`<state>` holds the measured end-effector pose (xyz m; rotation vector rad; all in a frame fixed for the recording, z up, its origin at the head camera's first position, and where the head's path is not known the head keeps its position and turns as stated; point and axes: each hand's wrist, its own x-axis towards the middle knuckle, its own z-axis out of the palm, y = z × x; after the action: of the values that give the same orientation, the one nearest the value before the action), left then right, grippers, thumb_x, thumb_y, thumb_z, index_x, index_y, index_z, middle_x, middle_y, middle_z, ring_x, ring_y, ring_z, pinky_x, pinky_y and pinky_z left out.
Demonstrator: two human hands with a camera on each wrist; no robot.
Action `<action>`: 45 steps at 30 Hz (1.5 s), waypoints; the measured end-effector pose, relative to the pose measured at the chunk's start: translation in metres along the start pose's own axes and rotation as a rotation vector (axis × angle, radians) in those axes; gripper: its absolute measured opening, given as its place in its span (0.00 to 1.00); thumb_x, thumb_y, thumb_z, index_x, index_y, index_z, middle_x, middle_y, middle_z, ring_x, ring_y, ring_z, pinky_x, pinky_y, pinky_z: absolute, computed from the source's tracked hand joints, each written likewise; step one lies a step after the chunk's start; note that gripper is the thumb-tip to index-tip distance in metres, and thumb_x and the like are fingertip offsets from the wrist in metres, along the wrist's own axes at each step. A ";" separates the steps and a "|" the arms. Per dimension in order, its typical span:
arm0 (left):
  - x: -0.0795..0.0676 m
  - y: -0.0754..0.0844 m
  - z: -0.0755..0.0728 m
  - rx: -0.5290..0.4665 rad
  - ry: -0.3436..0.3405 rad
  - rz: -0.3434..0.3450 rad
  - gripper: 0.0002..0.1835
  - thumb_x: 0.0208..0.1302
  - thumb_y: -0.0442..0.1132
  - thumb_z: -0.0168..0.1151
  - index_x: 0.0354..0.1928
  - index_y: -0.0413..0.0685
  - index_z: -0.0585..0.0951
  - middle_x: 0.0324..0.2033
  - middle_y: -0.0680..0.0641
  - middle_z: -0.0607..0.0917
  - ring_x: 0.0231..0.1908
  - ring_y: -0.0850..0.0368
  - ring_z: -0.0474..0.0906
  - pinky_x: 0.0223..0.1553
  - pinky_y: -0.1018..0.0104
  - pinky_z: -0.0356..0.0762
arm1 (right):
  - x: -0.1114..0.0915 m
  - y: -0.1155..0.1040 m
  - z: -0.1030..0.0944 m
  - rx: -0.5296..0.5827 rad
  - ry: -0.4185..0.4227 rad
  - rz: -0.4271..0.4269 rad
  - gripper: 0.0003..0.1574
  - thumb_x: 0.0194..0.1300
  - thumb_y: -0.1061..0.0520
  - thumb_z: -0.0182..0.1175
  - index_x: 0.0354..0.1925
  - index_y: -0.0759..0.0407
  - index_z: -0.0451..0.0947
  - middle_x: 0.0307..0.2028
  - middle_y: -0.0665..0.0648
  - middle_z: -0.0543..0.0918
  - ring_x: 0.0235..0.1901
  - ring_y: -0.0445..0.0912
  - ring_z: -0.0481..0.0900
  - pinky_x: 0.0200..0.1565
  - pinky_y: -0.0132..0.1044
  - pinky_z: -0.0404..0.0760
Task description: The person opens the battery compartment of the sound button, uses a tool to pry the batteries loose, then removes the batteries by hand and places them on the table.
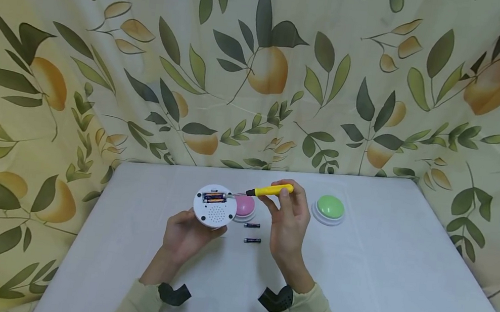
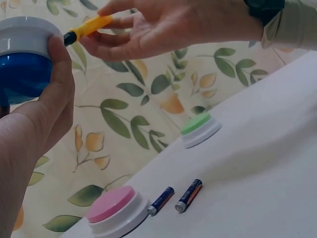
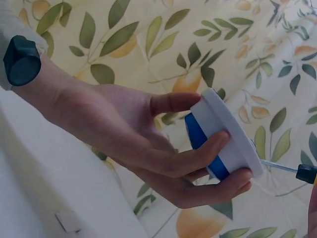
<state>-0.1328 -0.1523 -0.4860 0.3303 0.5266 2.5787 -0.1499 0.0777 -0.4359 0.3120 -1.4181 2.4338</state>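
**Holding yellow-handled screwdriver (image 1: pixel 274 189) to battery compartment (image 1: pixel 214 191) of blue-domed button (image 1: pixel 216 216)**

Gripping blue-domed button in left hand (image 1: pixel 186 236), raised above white table (image 1: pixel 356 279), with underside and fitted batteries (image 1: pixel 215 199) facing head camera. Pinching screwdriver in right hand (image 1: pixel 289 221), tip at compartment's right end; can't tell if touching. On table: two loose batteries (image 1: pixel 252 240) just in front of pink button (image 1: pixel 245 205); green button (image 1: pixel 330 206) farther right. Behind: leaf-and-fruit-print fabric (image 1: pixel 268 71).

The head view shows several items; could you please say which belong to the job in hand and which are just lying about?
In the job:
blue button, in left hand
fitted batteries
yellow screwdriver, in right hand
two loose batteries, probably

Lying about, apparently:
pink button
green button
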 end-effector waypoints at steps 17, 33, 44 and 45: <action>-0.001 -0.001 0.001 -0.041 -0.021 -0.011 0.40 0.73 0.36 0.43 0.82 0.60 0.40 0.74 0.44 0.67 0.67 0.44 0.72 0.66 0.50 0.76 | 0.000 0.012 -0.004 0.126 0.051 0.107 0.15 0.83 0.53 0.49 0.62 0.55 0.69 0.56 0.56 0.73 0.62 0.52 0.76 0.61 0.43 0.85; 0.000 -0.001 -0.004 -0.109 -0.066 -0.004 0.43 0.70 0.34 0.49 0.80 0.58 0.42 0.71 0.43 0.70 0.67 0.41 0.73 0.66 0.50 0.76 | -0.002 0.028 -0.006 0.155 0.093 0.223 0.18 0.83 0.52 0.48 0.65 0.54 0.65 0.57 0.55 0.72 0.66 0.52 0.73 0.63 0.43 0.82; -0.001 -0.002 -0.005 -0.161 -0.044 -0.028 0.41 0.72 0.34 0.45 0.81 0.60 0.42 0.73 0.41 0.68 0.69 0.37 0.70 0.68 0.47 0.74 | 0.003 0.024 -0.011 0.116 0.079 0.186 0.20 0.82 0.50 0.50 0.65 0.54 0.65 0.59 0.58 0.71 0.66 0.53 0.73 0.63 0.42 0.83; -0.001 -0.003 -0.005 -0.169 -0.043 -0.030 0.40 0.72 0.34 0.44 0.81 0.61 0.42 0.73 0.41 0.67 0.69 0.36 0.70 0.68 0.47 0.74 | 0.004 0.023 -0.012 0.109 0.076 0.177 0.20 0.82 0.50 0.50 0.65 0.54 0.66 0.59 0.57 0.71 0.66 0.53 0.74 0.63 0.42 0.83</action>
<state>-0.1323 -0.1520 -0.4914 0.3161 0.2935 2.5596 -0.1625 0.0780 -0.4586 0.1205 -1.3351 2.6398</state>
